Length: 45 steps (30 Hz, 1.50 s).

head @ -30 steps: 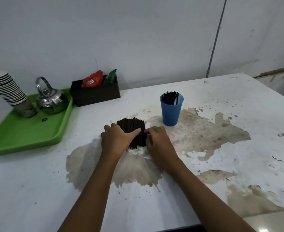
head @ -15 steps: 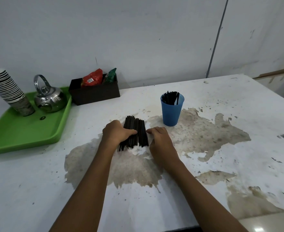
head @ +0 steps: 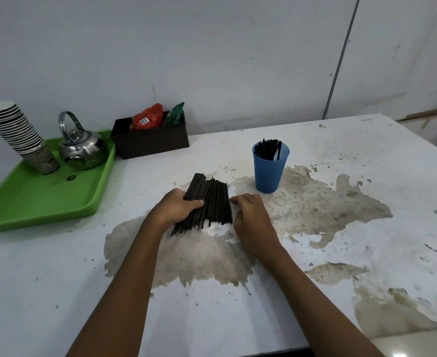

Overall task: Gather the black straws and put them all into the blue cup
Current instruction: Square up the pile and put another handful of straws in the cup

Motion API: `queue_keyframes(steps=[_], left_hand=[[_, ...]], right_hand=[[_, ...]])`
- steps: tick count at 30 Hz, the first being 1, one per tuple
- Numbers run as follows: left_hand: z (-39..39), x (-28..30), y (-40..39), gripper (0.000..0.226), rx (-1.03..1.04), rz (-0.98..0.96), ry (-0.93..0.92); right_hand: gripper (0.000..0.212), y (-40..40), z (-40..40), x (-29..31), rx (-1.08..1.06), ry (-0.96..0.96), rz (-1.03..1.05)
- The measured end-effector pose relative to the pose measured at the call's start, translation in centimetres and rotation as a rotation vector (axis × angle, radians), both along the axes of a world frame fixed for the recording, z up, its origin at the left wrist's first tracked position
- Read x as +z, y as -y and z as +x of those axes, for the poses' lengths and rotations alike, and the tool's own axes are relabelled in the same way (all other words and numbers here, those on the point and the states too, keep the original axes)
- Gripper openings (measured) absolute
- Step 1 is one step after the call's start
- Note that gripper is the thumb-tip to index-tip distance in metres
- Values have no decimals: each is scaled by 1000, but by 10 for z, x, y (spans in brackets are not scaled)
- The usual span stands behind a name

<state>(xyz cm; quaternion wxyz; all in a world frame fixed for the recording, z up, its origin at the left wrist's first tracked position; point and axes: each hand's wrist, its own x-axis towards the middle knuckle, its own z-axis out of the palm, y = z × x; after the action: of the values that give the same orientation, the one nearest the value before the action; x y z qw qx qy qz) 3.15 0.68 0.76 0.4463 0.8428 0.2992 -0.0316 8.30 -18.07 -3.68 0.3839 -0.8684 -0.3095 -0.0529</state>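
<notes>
Gripping a tilted bunch out of the black straws [head: 209, 202], the left hand [head: 177, 207] is seen at the left side of the pile, thumb laid across the top and fingers curled under. That bunch is angled, far ends leaning away to the right, near ends poking out toward the person past the wrist. The remainder of the pile is lined up straight just beside it, flat on the desk [head: 341, 253], over a patch where the white surface is worn to brown.

On the other side, the right hand [head: 250, 215] is set down loosely curled against the right edge of the pile; its fingertips [head: 234, 200] are touching the outermost straws, and nothing is held in it.

Up and to the right, the blue cup [head: 270, 171] is standing upright, near the pile but apart from it, and a good number of black straws are already gathered inside, leaning against the rim.

Along the far left, a green tray [head: 42, 202] is carrying a steel kettle [head: 82, 148] and a leaning stack of paper cups [head: 18, 135]. A black box [head: 151, 139] with red and green packets is parked by the wall.
</notes>
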Motion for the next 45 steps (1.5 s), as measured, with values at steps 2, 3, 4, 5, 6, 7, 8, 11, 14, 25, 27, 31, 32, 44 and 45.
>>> queue_keyframes(steps=[2, 3, 4, 5, 6, 7, 8, 11, 14, 25, 27, 31, 32, 44, 45], left_hand=[[-3, -1, -5, 25, 2, -66, 17], [-5, -2, -8, 23, 7, -101, 29], [-8, -2, -10, 22, 16, -143, 44], [-10, -2, -11, 22, 37, -196, 64], [-12, -3, -12, 23, 69, -265, 93], [-14, -4, -13, 25, 104, -350, 131], [-16, -4, -13, 26, 128, -441, 180], [-22, -1, -14, 18, 164, -635, 325], [-24, 4, -12, 11, 209, -633, 493], [-28, -27, -1, 14, 168, -476, 604], [-30, -26, -2, 13, 150, -436, 574], [-33, -26, -1, 15, 114, -407, 528], [-33, -25, 0, 12, 120, -415, 519], [-31, -22, 2, 15, 107, -567, 542], [-31, -22, 2, 14, 106, -557, 542]], right_hand=[[40, 0, 0, 0, 0, -3, 3], [39, 0, 0, 0, 2, -8, 8], [38, 1, -1, 0, 3, -12, 11], [38, 1, 0, 0, 3, -13, 9], [38, 1, 0, 0, 3, -12, 4], [39, 1, 0, 0, 5, -9, -4], [40, 1, 0, -1, 6, -9, -11], [39, -1, 1, -3, 2, -8, -29], [39, -2, 2, -4, 1, -10, -42], [49, -9, 5, 5, 62, 9, 77], [48, -15, 5, 18, 119, -7, 112], [55, -39, 6, 49, 223, -89, 154], [60, -46, 7, 56, 242, -108, 154], [69, -87, 12, 71, 367, -568, 279], [68, -88, 12, 71, 367, -579, 287]])
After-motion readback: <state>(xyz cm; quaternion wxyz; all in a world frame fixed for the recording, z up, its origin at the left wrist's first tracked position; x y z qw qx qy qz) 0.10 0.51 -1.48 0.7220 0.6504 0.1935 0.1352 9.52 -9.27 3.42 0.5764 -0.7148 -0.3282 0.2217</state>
